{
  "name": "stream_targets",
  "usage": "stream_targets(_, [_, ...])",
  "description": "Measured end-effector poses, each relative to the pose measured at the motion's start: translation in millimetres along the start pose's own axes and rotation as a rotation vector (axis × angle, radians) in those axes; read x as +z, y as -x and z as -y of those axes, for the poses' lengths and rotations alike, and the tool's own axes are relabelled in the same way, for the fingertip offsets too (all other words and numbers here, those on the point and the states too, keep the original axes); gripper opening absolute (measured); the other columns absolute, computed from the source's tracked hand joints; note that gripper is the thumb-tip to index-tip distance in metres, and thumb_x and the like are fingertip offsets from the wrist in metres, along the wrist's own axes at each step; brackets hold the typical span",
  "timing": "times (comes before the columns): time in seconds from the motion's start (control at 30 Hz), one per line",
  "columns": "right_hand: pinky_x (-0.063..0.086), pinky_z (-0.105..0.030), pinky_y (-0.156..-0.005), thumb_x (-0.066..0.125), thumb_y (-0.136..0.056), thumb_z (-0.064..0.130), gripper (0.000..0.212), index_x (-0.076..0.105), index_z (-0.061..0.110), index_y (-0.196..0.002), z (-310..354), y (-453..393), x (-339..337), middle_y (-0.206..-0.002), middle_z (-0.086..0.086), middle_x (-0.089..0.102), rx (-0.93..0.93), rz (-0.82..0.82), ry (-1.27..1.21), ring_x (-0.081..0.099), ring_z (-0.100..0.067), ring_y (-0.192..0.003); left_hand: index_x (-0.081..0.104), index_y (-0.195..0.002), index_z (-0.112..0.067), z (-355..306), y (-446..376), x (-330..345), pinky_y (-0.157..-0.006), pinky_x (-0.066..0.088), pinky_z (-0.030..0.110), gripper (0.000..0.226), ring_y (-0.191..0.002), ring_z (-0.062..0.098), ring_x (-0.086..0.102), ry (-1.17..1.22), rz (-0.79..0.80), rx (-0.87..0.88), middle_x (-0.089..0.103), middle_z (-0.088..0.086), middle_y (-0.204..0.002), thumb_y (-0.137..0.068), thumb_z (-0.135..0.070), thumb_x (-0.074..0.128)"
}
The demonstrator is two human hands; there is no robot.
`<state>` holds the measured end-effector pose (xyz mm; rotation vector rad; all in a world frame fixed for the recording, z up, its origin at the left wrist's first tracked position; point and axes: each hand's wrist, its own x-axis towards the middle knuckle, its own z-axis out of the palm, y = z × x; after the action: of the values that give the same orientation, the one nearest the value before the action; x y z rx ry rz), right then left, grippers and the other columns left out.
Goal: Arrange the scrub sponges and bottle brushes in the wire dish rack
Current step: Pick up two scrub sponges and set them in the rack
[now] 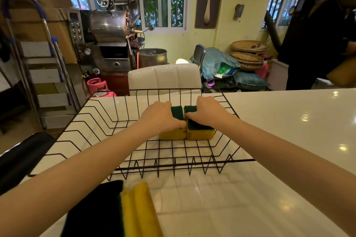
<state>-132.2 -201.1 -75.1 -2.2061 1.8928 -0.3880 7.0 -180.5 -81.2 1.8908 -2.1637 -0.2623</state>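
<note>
Reaching into the black wire dish rack [107, 121] on the glossy white bench [279, 131], both hands press down on two yellow scrub sponges with dark green scouring tops. The left hand [159, 116] covers the left sponge [172, 133], fingers curled over its far side. The right hand [207, 109] covers the right sponge [200, 131], thumb at the seam where the two sponges touch. They sit side by side on the rack floor, towards its far right. More yellow-and-green sponges [134, 211] lie on the bench at the near edge, outside the rack.
</note>
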Motion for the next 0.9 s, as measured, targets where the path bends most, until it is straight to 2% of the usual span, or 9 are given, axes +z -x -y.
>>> stream_targets(0.13, [0.028,-0.022,-0.045,0.058,-0.083,0.037,0.04,0.051,0.004,-0.104,1,-1,2,-0.064,0.003,0.036,-0.024,-0.024,-0.037,0.039,-0.011,-0.058,0.05,-0.104,-0.01,2,-1,0,-0.062,0.043,0.029,0.057,-0.081,0.021,0.052,-0.002,-0.014,-0.01,0.052,0.006,-0.088,-0.068,-0.054,0.061])
stream_targets(0.2, [0.028,-0.022,-0.046,0.058,-0.083,0.037,0.04,0.051,0.004,-0.105,1,-1,2,-0.066,0.002,0.038,-0.028,-0.031,-0.043,0.043,-0.014,-0.065,0.05,-0.103,-0.01,3,-1,0,-0.061,0.043,0.028,0.057,-0.081,0.02,0.053,-0.002,-0.008,-0.008,0.053,0.006,-0.087,-0.068,-0.054,0.06])
stream_targets(0.37, [0.031,-0.023,-0.048,0.054,-0.086,0.037,0.041,0.048,0.004,-0.11,2,0,7,-0.088,-0.007,0.048,-0.035,-0.053,0.003,0.047,-0.02,-0.076,0.048,-0.104,-0.012,3,-3,1,-0.061,0.043,0.029,0.056,-0.081,0.02,0.053,-0.029,0.012,-0.013,0.053,0.005,-0.087,-0.069,-0.056,0.058])
stream_targets(0.5, [0.033,-0.024,-0.05,0.052,-0.087,0.037,0.043,0.047,0.003,-0.114,2,0,10,-0.104,-0.014,0.056,-0.035,-0.043,0.045,0.046,-0.02,-0.077,0.047,-0.108,-0.011,3,-5,-2,-0.059,0.039,0.025,0.06,-0.082,0.019,0.05,0.006,0.084,-0.015,0.051,0.005,-0.091,-0.071,-0.056,0.059])
stream_targets(0.6, [0.036,-0.028,-0.059,0.047,-0.091,0.038,0.043,0.048,0.003,-0.115,3,0,5,-0.106,-0.015,0.058,-0.052,0.027,0.103,0.046,-0.021,-0.079,0.046,-0.112,-0.009,4,-6,-8,-0.055,0.041,0.021,0.06,-0.083,0.019,0.051,0.062,0.193,-0.028,0.051,0.007,-0.095,-0.073,-0.053,0.059])
stream_targets(0.67, [0.038,-0.03,-0.065,0.042,-0.093,0.033,0.037,0.052,0.003,-0.112,4,1,1,-0.107,-0.015,0.06,-0.06,0.088,0.123,0.05,-0.023,-0.082,0.044,-0.118,-0.01,6,-7,-15,-0.061,0.049,0.024,0.059,-0.085,0.021,0.054,0.12,0.296,-0.065,0.053,0.01,-0.105,-0.076,-0.049,0.059])
stream_targets(0.77, [0.039,-0.029,-0.074,0.039,-0.094,0.018,0.031,0.052,0.0,-0.117,6,3,-10,-0.117,-0.018,0.059,-0.051,0.199,0.165,0.056,-0.029,-0.102,0.038,-0.128,-0.011,14,-4,-28,-0.079,0.052,0.033,0.057,-0.092,0.023,0.057,0.262,0.426,-0.114,0.05,0.016,-0.128,-0.082,-0.039,0.057])
stream_targets(0.9, [0.038,-0.03,-0.084,0.039,-0.093,0.012,0.037,0.046,0.002,-0.128,11,12,-27,-0.128,-0.018,0.052,-0.066,0.299,0.19,0.049,-0.03,-0.117,0.037,-0.131,-0.013,21,13,-44,-0.084,0.05,0.031,0.055,-0.103,0.026,0.059,0.31,0.442,-0.112,0.046,0.013,-0.135,-0.084,-0.034,0.056])
